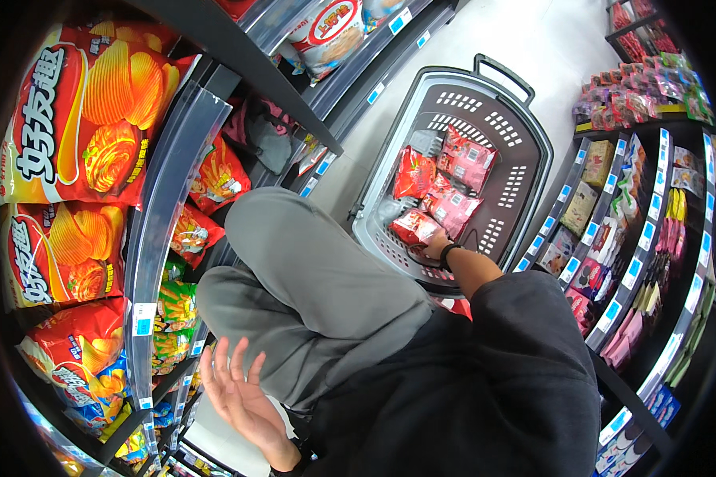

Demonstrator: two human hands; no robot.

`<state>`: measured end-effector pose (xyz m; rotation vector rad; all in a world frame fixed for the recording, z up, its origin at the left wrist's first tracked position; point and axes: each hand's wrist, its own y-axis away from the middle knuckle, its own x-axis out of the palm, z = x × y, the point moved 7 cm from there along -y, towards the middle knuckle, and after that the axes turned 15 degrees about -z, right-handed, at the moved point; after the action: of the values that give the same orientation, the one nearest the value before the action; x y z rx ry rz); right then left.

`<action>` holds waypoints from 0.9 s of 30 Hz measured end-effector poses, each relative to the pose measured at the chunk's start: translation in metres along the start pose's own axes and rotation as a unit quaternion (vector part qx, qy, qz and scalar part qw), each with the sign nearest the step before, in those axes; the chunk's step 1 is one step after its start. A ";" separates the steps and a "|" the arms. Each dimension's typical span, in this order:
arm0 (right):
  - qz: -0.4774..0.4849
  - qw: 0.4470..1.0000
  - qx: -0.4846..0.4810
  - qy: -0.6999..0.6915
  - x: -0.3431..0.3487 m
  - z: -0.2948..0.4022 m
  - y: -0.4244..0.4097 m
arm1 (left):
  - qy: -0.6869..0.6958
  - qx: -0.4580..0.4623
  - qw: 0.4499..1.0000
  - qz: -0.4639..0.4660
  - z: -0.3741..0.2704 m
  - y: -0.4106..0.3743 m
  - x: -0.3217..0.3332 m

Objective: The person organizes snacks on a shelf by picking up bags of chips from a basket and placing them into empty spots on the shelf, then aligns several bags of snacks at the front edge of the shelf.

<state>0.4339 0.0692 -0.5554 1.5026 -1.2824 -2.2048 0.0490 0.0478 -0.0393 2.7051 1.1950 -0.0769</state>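
Note:
My right hand (437, 245) reaches down into a dark shopping basket (516, 116) with a light rim. Its fingers grip the near edge of a red snack bag (414, 226); the fingertips are partly hidden. Beyond that bag lie a pink-and-red snack packet (451, 206), another pink packet (465, 161) and a red bag (414, 173). Two greyish translucent packs (423, 143) sit at the basket's left side. My left hand (235, 387) is raised with its palm up and fingers apart, holding nothing, near the lower shelves of snacks.
On the left, a shelf (155, 197) bears large red chip bags (77, 119), with green snack bags (176, 304) lower down. My bent knees (310, 256) lie between this shelf and the basket. Tiered shelves (617, 298) of small packets curve along the right. Pale floor (513, 30) shows beyond the basket.

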 end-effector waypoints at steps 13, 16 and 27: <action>-0.123 0.976 -0.127 -0.130 -0.096 0.048 0.029 | 0.024 -0.020 0.999 0.017 0.006 -0.002 -0.002; -0.168 0.937 -0.157 -0.263 -0.106 0.043 0.018 | 0.027 -0.016 0.998 0.051 0.010 0.000 0.002; -0.070 0.815 -0.287 -0.498 -0.307 0.093 0.186 | 0.024 -0.033 0.983 0.181 0.018 0.016 0.019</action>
<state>0.4457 0.1820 -0.2021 0.1517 -0.4811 -3.1968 0.0740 0.0475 -0.0567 2.8275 0.6851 0.0770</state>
